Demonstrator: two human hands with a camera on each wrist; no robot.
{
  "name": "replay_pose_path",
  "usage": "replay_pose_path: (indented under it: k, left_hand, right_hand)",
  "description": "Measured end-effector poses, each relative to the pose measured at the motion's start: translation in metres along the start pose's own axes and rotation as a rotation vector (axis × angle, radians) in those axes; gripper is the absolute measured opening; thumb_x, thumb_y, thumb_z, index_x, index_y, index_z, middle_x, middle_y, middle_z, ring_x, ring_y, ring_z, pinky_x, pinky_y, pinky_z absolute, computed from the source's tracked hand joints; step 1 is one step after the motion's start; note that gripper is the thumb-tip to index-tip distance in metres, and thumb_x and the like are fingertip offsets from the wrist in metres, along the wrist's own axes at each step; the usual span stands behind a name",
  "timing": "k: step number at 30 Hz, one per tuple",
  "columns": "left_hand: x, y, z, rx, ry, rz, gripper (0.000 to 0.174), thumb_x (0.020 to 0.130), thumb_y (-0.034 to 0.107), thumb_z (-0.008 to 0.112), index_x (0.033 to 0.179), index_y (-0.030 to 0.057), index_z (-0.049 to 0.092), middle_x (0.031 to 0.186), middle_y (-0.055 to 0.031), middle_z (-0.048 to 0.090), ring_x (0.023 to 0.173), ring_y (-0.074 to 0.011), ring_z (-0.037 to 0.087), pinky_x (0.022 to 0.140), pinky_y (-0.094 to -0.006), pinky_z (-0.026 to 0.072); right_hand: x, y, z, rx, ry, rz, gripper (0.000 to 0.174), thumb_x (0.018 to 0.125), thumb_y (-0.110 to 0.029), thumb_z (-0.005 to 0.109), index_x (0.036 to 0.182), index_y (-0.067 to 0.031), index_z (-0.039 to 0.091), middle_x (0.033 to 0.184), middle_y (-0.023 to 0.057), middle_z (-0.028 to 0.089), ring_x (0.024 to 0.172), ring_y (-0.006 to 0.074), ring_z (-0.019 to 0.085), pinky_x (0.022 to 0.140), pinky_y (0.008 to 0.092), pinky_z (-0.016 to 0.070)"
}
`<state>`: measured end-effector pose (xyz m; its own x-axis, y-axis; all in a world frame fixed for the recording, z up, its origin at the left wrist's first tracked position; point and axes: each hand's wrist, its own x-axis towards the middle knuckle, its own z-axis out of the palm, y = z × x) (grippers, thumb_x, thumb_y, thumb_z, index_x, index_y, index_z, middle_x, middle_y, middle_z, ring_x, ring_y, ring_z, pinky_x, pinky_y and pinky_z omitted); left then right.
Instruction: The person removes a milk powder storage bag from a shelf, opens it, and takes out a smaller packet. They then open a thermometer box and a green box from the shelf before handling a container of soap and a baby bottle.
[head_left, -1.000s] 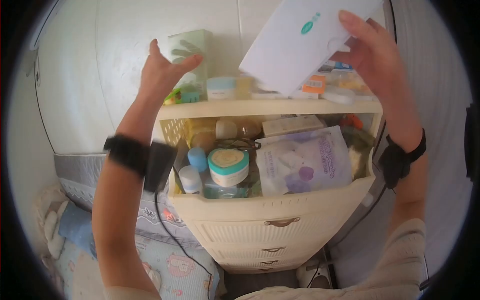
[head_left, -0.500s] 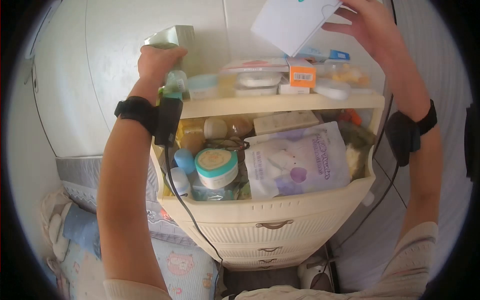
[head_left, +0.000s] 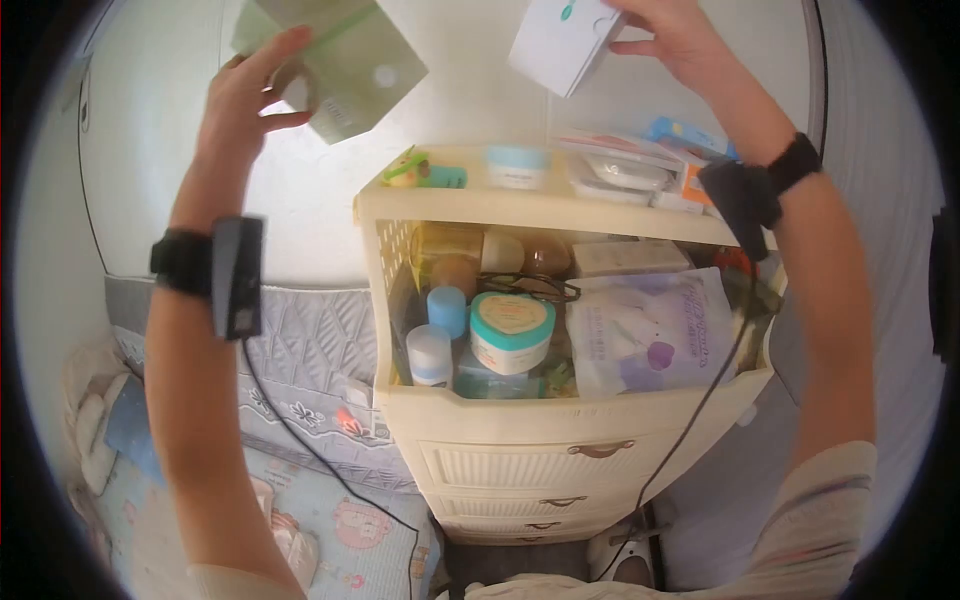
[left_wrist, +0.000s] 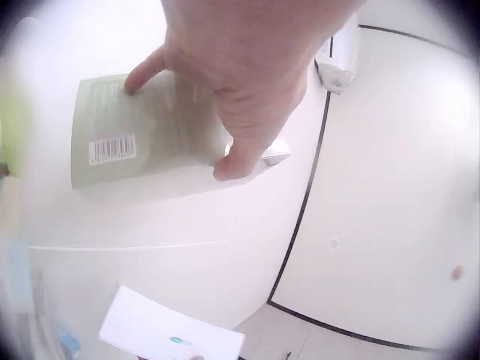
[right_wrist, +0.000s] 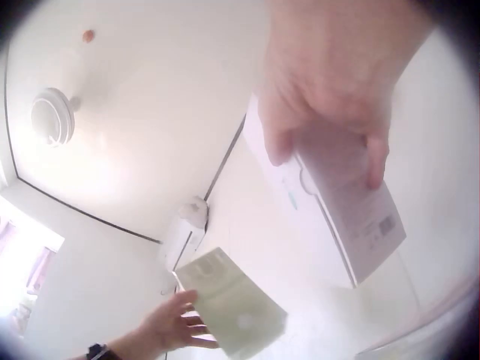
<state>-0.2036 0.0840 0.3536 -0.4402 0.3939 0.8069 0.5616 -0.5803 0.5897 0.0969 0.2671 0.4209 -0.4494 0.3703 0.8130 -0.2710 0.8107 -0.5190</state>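
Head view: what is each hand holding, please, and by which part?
The left hand holds the green box near one end; the right hand, the white box across its narrow side.

This is a home, shown by cartoon-print bedding [head_left: 360,528] and a drawer unit [head_left: 505,467] holding toiletries [head_left: 512,337].

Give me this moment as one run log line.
left hand: holds green box | right hand: holds white box | boxes: apart, clear of cream drawer unit

Far left, a pale green box [head_left: 368,72] of smooth card; far right, a white box [head_left: 560,48] of smooth card. Nearer, a cream plastic drawer unit [head_left: 560,414], its lower fronts ribbed; a smooth, plastic-looking pouch [head_left: 625,335]; left, quilted grey cloth [head_left: 320,318].
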Motion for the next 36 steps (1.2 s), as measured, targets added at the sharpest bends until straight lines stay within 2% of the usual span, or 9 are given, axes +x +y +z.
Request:
replay_pose_path:
  k: [3, 5, 7, 10, 14, 20, 27, 29, 36]
  left_hand:
    - [-0.021, -0.006, -0.050, -0.024, 0.098, -0.002, 0.053, 0.082, 0.041, 0.060, 0.120, 0.0056, 0.053, 0.104, -0.0092, 0.052, 0.096, -0.0203, 0.055, 0.072, -0.0389, 0.0570]
    - [-0.037, -0.010, -0.085, -0.001, 0.135, -0.058, 0.052, 0.086, 0.039, 0.056, 0.124, 0.0046, 0.048, 0.105, -0.0078, 0.053, 0.095, -0.0178, 0.056, 0.069, -0.0361, 0.0579]
    - [-0.063, -0.012, -0.115, 0.001, 0.161, -0.080, 0.045, 0.085, 0.029, 0.054, 0.121, 0.0014, 0.049, 0.109, -0.0064, 0.053, 0.101, -0.0187, 0.053, 0.070, -0.0340, 0.0575]
    - [-0.101, -0.020, -0.149, -0.004, 0.167, -0.088, 0.050, 0.085, 0.032, 0.055, 0.122, 0.0008, 0.047, 0.111, -0.0090, 0.055, 0.102, -0.0193, 0.055, 0.066, -0.0314, 0.0565]
    - [-0.141, -0.035, -0.182, 0.055, 0.189, -0.162, 0.057, 0.083, 0.036, 0.057, 0.126, 0.0004, 0.043, 0.111, -0.0117, 0.055, 0.100, -0.0189, 0.057, 0.063, -0.0294, 0.0556]
    - [-0.186, -0.044, -0.175, 0.066, 0.196, -0.269, 0.080, 0.069, 0.043, 0.069, 0.129, -0.0004, 0.040, 0.110, -0.0130, 0.055, 0.091, -0.0185, 0.061, 0.059, -0.0252, 0.0549]
    - [-0.217, -0.056, -0.168, 0.016, 0.184, -0.332, 0.080, 0.068, 0.047, 0.069, 0.127, 0.0023, 0.040, 0.110, -0.0101, 0.055, 0.091, -0.0172, 0.061, 0.063, -0.0288, 0.0558]
    - [-0.222, -0.050, -0.162, -0.007, 0.163, -0.401, 0.089, 0.060, 0.048, 0.075, 0.127, 0.0010, 0.040, 0.111, -0.0103, 0.053, 0.094, -0.0181, 0.058, 0.069, -0.0267, 0.0506]
    - [-0.236, -0.055, -0.150, -0.062, 0.157, -0.420, 0.093, 0.057, 0.044, 0.080, 0.127, -0.0017, 0.040, 0.113, -0.0110, 0.053, 0.103, -0.0194, 0.054, 0.081, -0.0309, 0.0465]
  right_hand:
    - [0.013, 0.018, 0.026, -0.062, 0.018, 0.066, 0.065, 0.076, -0.025, 0.070, 0.124, 0.0070, 0.040, 0.118, 0.0225, 0.049, 0.110, 0.0357, 0.050, 0.088, 0.0592, 0.0413]
    - [0.025, 0.036, 0.032, -0.063, -0.077, 0.114, 0.067, 0.076, -0.024, 0.070, 0.127, 0.0041, 0.037, 0.122, 0.0211, 0.047, 0.112, 0.0360, 0.049, 0.089, 0.0613, 0.0392]
    - [0.041, 0.067, 0.035, -0.163, -0.098, 0.054, 0.058, 0.072, -0.027, 0.073, 0.114, 0.0060, 0.051, 0.106, 0.0156, 0.059, 0.102, 0.0264, 0.056, 0.080, 0.0433, 0.0509]
    - [0.035, 0.070, 0.047, -0.276, -0.106, 0.208, 0.058, 0.077, -0.029, 0.067, 0.120, 0.0056, 0.046, 0.114, 0.0146, 0.055, 0.107, 0.0276, 0.053, 0.085, 0.0465, 0.0465]
    - [0.030, 0.075, 0.050, -0.296, -0.220, 0.303, 0.060, 0.077, -0.030, 0.068, 0.121, 0.0052, 0.046, 0.117, 0.0152, 0.053, 0.112, 0.0292, 0.049, 0.086, 0.0508, 0.0444]
    - [0.030, 0.081, 0.036, -0.185, -0.294, 0.412, 0.061, 0.079, -0.026, 0.066, 0.125, 0.0060, 0.043, 0.120, 0.0157, 0.052, 0.112, 0.0288, 0.050, 0.089, 0.0492, 0.0439]
    - [0.034, 0.088, 0.020, -0.029, -0.327, 0.488, 0.057, 0.081, -0.025, 0.066, 0.124, 0.0038, 0.044, 0.119, 0.0156, 0.052, 0.112, 0.0302, 0.050, 0.092, 0.0521, 0.0424]
    - [0.031, 0.085, 0.021, 0.016, -0.339, 0.502, 0.057, 0.079, -0.024, 0.068, 0.122, 0.0040, 0.045, 0.118, 0.0157, 0.052, 0.111, 0.0314, 0.050, 0.091, 0.0539, 0.0424]
    - [0.027, 0.088, 0.024, 0.002, -0.381, 0.514, 0.059, 0.079, -0.023, 0.069, 0.125, 0.0018, 0.041, 0.118, 0.0136, 0.052, 0.111, 0.0279, 0.050, 0.091, 0.0510, 0.0434]
